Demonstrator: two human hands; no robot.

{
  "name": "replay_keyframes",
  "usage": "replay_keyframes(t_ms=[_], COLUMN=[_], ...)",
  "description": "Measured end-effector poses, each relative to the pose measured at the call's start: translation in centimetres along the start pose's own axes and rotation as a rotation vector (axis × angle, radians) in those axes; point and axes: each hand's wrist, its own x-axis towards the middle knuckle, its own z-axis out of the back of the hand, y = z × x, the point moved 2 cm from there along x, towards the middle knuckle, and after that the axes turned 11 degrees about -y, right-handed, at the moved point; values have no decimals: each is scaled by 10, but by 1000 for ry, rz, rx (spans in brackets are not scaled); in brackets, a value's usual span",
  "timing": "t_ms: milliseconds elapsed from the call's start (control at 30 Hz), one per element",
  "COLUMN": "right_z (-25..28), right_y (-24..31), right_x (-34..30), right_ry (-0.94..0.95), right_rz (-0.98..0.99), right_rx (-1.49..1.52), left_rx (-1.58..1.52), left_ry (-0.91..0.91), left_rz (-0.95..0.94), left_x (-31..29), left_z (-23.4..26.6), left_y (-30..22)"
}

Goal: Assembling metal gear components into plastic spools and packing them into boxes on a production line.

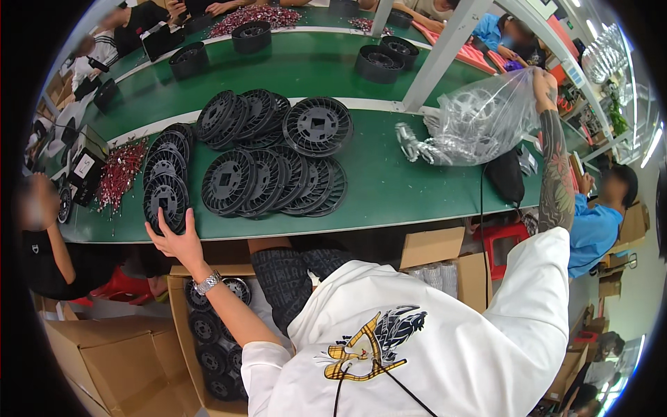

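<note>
My left hand (178, 240) has its fingers spread, with the fingertips touching the near edge of a black round grille-like disc (165, 199). That disc leans at the front of a row of similar discs near the table's front edge. At the right, my raised right hand (546, 90) is closed on the top corner of a clear plastic bag (497, 132). Shiny silver parts (417, 147) show inside the bag and at its left end on the table. Between my hands lie overlapping groups of black discs (229, 182), and one disc (318, 126) lies flat on top at the back.
Small red and silver pieces (121, 177) are heaped at the left of the green table (389, 187). Metal posts (445, 55) rise behind it. Below stand an open carton (184, 333) of black round parts and another carton (434, 247). Co-workers sit around.
</note>
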Motion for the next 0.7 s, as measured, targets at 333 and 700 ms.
replay_keyframes(t_ms=[333,700], right_z=[10,-50], right_y=[87,100], right_x=[-314,-393], right_ry=[145,446], right_rz=[897,937], right_rx=[-387,72], left_rx=[33,192], left_ry=[53,154], left_rz=[47,-120], left_x=[0,17], left_z=[-8,-3], left_y=[-6,-19])
